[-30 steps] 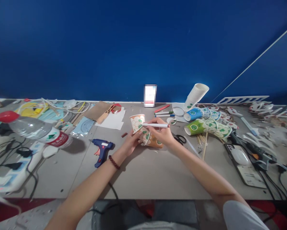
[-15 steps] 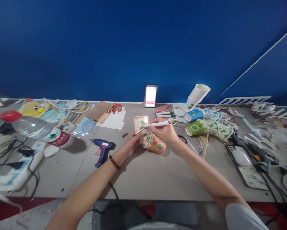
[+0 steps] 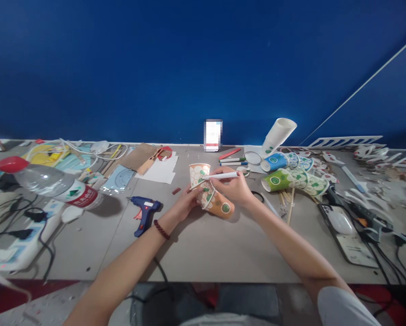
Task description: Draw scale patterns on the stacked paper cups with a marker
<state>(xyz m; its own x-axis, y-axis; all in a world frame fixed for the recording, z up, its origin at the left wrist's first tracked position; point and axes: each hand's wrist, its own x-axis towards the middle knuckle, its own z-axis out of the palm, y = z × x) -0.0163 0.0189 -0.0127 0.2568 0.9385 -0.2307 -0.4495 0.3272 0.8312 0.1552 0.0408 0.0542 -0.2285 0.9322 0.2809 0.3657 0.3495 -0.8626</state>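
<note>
My left hand [image 3: 188, 203] is closed around the joined orange paper cups [image 3: 219, 204], which bend at an angle over the desk. The upper cup's open rim points up and away from me; the lower cup slants down to the right. In my right hand [image 3: 236, 188] a white marker pen [image 3: 223, 175] is gripped, lying nearly level with its tip at the upper cup's side. Part of the cups is hidden behind my fingers. A blue hot glue gun [image 3: 144, 214] rests on the desk, left of my left forearm.
A bottle with a red cap [image 3: 53, 181] and a power strip [image 3: 36, 240] are on the left. Blue paper cups [image 3: 274, 162], green paper cups [image 3: 277, 181] and a white cup stack [image 3: 279, 135] lie right. A phone [image 3: 212, 136] stands against the blue wall.
Almost nothing differs. The whole view has shifted very slightly, and both hands keep their hold on the cups and the marker pen.
</note>
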